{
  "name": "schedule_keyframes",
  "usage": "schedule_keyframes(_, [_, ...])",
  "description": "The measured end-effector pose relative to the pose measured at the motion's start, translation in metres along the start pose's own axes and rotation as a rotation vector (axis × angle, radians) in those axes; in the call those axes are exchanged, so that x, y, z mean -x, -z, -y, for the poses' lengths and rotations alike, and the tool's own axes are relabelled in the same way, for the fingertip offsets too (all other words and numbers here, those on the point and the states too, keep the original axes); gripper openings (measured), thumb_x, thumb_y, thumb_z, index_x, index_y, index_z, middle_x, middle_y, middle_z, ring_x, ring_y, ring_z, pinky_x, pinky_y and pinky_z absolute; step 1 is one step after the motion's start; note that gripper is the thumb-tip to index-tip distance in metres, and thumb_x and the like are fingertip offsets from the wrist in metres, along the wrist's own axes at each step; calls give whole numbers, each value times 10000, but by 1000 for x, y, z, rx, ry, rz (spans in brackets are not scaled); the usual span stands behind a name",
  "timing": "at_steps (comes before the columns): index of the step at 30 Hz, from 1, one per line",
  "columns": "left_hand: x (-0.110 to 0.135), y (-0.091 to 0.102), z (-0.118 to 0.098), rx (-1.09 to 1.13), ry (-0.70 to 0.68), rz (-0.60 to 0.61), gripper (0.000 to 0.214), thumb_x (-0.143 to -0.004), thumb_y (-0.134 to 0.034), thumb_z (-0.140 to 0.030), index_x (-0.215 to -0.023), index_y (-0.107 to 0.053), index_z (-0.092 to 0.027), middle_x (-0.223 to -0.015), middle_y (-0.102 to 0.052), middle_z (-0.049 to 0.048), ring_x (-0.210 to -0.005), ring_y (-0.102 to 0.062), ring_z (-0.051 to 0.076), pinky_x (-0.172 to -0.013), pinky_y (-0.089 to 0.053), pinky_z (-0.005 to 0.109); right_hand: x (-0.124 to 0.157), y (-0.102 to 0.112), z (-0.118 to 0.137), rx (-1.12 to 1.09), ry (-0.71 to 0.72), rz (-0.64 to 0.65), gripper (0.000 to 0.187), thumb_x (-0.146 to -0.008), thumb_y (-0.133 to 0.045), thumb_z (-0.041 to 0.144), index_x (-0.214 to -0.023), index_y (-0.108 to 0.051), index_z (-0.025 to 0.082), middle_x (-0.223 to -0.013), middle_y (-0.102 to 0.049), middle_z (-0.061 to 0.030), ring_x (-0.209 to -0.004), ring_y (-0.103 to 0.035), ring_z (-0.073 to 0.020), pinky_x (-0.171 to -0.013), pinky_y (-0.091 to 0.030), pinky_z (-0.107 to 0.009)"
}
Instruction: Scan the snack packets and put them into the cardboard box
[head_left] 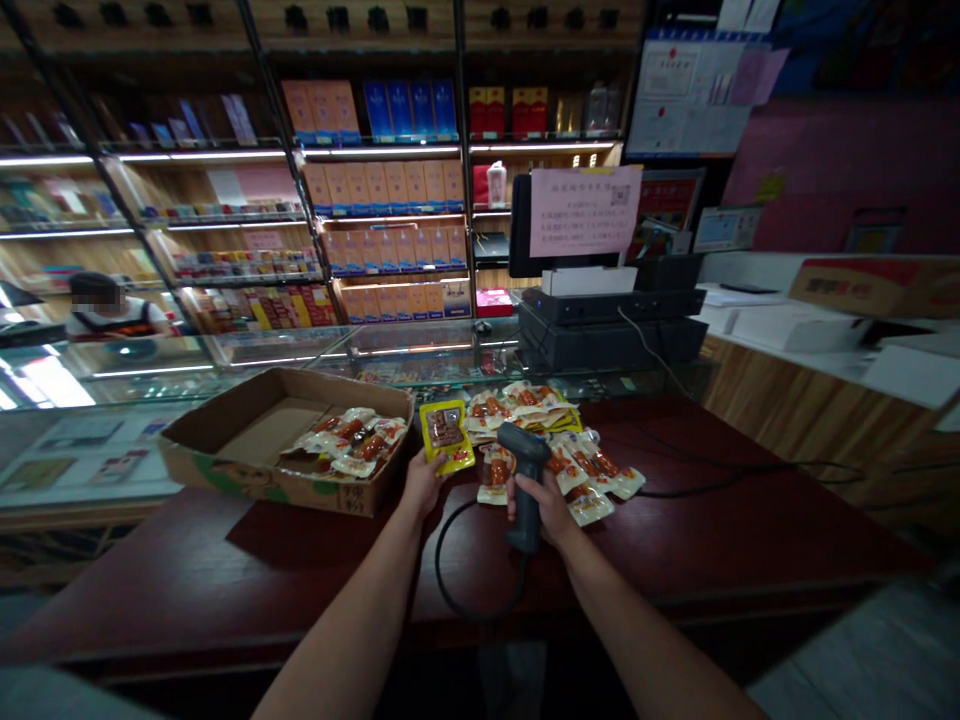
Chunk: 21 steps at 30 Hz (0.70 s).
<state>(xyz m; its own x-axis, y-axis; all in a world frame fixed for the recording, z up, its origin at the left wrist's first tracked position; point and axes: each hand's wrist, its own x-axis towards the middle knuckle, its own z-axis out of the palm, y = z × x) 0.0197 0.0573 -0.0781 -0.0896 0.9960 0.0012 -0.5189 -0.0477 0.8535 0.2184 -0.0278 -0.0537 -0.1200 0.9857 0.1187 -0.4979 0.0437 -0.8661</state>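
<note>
My left hand (426,482) grips the lower left corner of a yellow snack packet (447,438), which has a clear window showing brown food. In my right hand (547,505) is a dark grey barcode scanner (531,480), its head turned up and left and its cable looping below. Behind and beside the scanner lies a pile of pale, vacuum-packed snack packets (600,465) with reddish-brown food inside. Left of my left hand stands an open cardboard box (285,490), with several similar packets (356,440) inside at its right end.
The dark red table (315,570) carries all this. Beyond it are a glass counter (405,345), a monitor with a pink paper sign (585,212) and a black cash drawer (600,335). A black cable (720,485) crosses the table's right side. A person (116,310) is at the far left.
</note>
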Motion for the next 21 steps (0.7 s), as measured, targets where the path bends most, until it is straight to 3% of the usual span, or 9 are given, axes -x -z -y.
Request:
schedule_keyframes(11, [4,-5,1,-126,14,105,421,-452,-813,-266,-803,-647,-104,-736,-698,85,-717,-668,248,-680,-532,385,0,3,-3,3,-8,-11,286,-663,-690,354,-830,-580,150,-572,-618,12,-401,-545,-118,-387,-488,-247])
schedule_keyframes(21, [5,-6,1,-164,22,104,476,-414,-830,-309,-803,-651,-100,-716,-697,82,-669,-662,232,-687,-520,378,-2,7,-7,11,-10,22,260,-692,-669,372,-799,-585,150,-545,-617,6,-390,-540,-116,-391,-473,-238])
